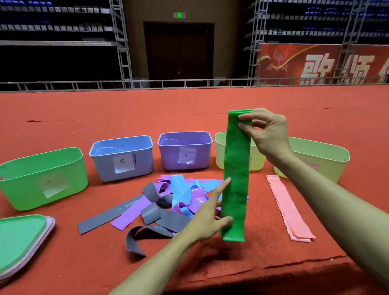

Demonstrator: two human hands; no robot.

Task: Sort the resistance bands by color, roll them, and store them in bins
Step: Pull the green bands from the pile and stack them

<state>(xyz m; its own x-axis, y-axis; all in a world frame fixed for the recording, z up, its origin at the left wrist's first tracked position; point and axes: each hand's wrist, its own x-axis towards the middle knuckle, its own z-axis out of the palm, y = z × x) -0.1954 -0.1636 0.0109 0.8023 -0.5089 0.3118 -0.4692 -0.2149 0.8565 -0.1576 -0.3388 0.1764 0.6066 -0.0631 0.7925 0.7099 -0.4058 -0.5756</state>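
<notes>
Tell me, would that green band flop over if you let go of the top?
Probably: the green band hangs limp from the right hand pinching its top, so it's floppy. Likely light too: fingertips carry it.

One view only: head-worn, wide-angle. Faces forward and down across the red carpeted platform (209, 102) from its near edge. Close range: row of bins (100, 167) mid-frame; doorway (179, 50) beyond the far edge.
</notes>
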